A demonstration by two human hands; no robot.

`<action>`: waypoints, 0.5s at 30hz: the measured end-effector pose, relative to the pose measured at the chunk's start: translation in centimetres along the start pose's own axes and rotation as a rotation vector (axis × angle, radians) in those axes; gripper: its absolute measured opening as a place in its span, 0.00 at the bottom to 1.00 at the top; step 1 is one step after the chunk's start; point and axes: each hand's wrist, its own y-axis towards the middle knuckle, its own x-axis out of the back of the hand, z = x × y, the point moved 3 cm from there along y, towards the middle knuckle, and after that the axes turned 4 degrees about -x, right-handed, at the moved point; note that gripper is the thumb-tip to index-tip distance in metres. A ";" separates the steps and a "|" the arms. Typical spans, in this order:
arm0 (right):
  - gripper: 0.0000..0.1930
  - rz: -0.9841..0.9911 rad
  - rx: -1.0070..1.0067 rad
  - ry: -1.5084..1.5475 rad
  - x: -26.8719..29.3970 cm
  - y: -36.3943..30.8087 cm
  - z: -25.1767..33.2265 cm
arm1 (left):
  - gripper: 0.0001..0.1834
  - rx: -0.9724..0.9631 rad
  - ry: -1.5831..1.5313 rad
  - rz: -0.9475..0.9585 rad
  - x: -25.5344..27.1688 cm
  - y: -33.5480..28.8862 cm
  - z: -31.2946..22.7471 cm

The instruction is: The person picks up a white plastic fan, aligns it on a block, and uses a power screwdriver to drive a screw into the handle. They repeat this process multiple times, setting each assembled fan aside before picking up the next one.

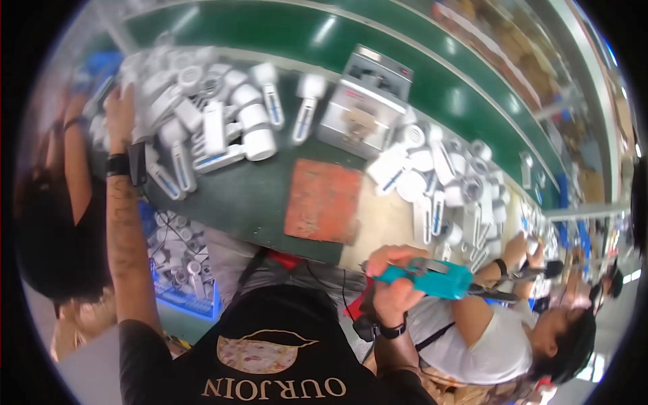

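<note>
My left hand stretches to the far left of the bench, its fingers closed about a white handheld device at the edge of a heap. The hold is partly hidden and blurred. More white devices with rounded heads and slim handles, some with a blue strip, fill that heap. My right hand grips a teal electric screwdriver near the bench's front edge, tool lying sideways. A worn red-orange mat lies on the bench between my hands.
A grey metal box-shaped fixture stands behind the mat. To its right is another heap of white devices. Below the bench at left, a blue crate holds similar parts. Co-workers sit close on both sides, one in a white shirt at right.
</note>
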 end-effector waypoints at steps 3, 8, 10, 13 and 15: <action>0.35 -0.006 -0.031 -0.008 1.8 -0.5 0.8 | 0.31 -0.380 0.071 -0.240 2.4 -0.9 -13.3; 0.36 -0.073 -0.042 0.061 3.7 -1.5 1.3 | 0.14 -0.672 -0.761 0.353 0.1 -15.8 -35.0; 0.36 -0.056 -0.062 0.132 3.8 -1.7 1.2 | 0.09 -0.922 -0.753 0.403 -2.1 -22.2 -43.4; 0.37 -0.067 -0.045 0.013 3.4 -1.8 1.6 | 0.20 -1.370 -0.646 0.197 -6.1 -27.5 -46.1; 0.37 -0.043 -0.072 -0.004 3.9 -2.4 1.7 | 0.20 -1.285 -0.540 0.408 -7.0 -28.1 -47.2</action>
